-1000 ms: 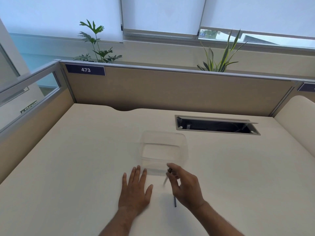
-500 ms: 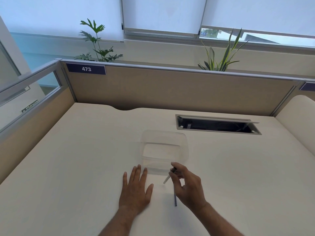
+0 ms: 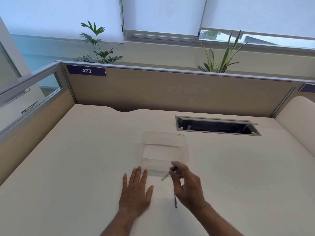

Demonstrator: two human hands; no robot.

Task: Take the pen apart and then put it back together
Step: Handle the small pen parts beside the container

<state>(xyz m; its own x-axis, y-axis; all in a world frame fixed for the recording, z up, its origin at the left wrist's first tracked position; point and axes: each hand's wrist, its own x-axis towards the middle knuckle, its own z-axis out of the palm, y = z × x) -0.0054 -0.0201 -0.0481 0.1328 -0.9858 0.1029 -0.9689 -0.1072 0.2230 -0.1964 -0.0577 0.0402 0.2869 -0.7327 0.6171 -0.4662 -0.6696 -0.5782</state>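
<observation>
My right hand (image 3: 186, 186) pinches a small pen part (image 3: 167, 173) between thumb and fingers, just above the desk; the part has a dark end by my fingertips and a pale, blurred tip pointing down-left. Under that hand a thin dark pen refill (image 3: 175, 201) lies flat on the desk, its upper part hidden by my palm. My left hand (image 3: 136, 191) rests flat on the desk, fingers spread, holding nothing. A clear plastic container (image 3: 164, 152) stands just beyond both hands.
The cream desk (image 3: 76, 159) is walled by a tan partition (image 3: 170, 92) at the back and left. An open cable slot (image 3: 216, 127) sits at the back right. A rounded cream panel (image 3: 300, 123) rises on the right.
My right hand has lifted slightly and the pen part in it has tilted. My left hand and the refill on the desk have stayed put.
</observation>
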